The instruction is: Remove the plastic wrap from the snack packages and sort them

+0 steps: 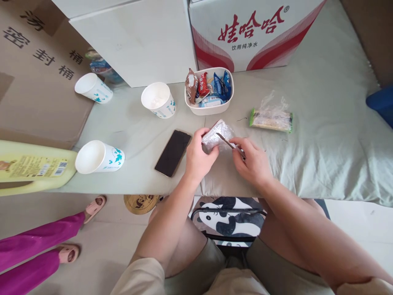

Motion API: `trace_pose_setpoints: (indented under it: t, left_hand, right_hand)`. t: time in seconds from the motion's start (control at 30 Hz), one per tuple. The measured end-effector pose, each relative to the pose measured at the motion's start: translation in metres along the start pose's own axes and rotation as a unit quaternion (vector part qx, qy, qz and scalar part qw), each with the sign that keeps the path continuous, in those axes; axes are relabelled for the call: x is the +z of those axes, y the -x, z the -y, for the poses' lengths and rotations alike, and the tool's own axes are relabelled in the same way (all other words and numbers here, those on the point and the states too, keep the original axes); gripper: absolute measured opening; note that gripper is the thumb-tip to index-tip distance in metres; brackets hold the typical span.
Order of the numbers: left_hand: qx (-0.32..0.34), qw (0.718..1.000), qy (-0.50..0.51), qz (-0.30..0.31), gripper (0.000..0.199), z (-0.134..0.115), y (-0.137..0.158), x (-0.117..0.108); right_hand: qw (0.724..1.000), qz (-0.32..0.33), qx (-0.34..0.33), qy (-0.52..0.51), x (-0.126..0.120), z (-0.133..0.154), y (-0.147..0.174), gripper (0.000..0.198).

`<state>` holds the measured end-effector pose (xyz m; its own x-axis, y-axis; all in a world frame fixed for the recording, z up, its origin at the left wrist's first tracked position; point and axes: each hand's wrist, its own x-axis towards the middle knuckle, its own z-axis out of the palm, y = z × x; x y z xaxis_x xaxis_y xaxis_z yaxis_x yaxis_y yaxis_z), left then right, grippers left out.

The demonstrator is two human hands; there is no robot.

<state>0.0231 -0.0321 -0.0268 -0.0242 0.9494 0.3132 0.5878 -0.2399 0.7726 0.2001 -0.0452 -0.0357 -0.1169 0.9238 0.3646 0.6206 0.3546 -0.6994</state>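
A small whitish package in crinkled clear plastic (221, 133) is gripped by my left hand (199, 153), fingers and thumb closed around its left side. My right hand (253, 164) pinches a thin dark knife-like tool (226, 142), its narrow end lying across the front of the wrapping. Whether the tip has cut into the plastic is too small to tell. Left of my left hand lies a black smartphone (173, 153), screen up. Just beyond both hands sits a white tub (210, 110) of wrapped snacks. A green-ended clear packet (272, 120) rests to the right.
White paper cups stand left: one near the tub (160, 100), one by the carton (93, 87), one lower down (100, 157). A white box with red print (254, 37) and a cardboard carton (33, 82) border the cloth-covered surface. A yellow jug (33, 166) is left; another person's legs (43, 233) are below.
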Motion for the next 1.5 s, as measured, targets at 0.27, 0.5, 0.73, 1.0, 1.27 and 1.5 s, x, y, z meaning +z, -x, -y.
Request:
trace_pose_setpoints:
  t: [0.27, 0.5, 0.73, 1.0, 1.27, 1.5]
  left_hand:
    - [-0.001, 1.0, -0.003, 0.028, 0.043, -0.0012, -0.0006, -0.0021]
    - [-0.007, 1.0, -0.001, 0.028, 0.044, 0.0023, -0.001, -0.0016]
    - [-0.003, 0.999, -0.013, 0.035, 0.045, 0.0037, -0.0003, -0.0024]
    - [-0.003, 0.999, -0.015, 0.029, 0.047, 0.0033, 0.0005, -0.0023]
    - [-0.004, 0.999, -0.019, 0.031, 0.046, 0.0029, 0.0005, -0.0034]
    - [-0.016, 1.0, -0.009, 0.019, 0.047, 0.004, 0.0003, -0.0059]
  right_hand:
    - [1.0, 0.002, -0.014, -0.009, 0.0009, 0.0009, 0.0003, 0.027]
    - [1.0, 0.017, -0.013, -0.01, -0.0006, -0.0009, -0.0011, 0.027]
    - [0.999, 0.015, -0.028, -0.005, 0.0001, -0.0045, -0.0008, 0.027]
    - [1.0, 0.018, -0.024, 0.008, -0.0001, -0.0051, -0.0005, 0.026]
    - [1.0, 0.012, -0.025, 0.014, 0.0019, -0.0043, 0.0007, 0.026]
    - [1.0, 0.018, -0.016, 0.003, -0.0013, -0.005, -0.0009, 0.027]
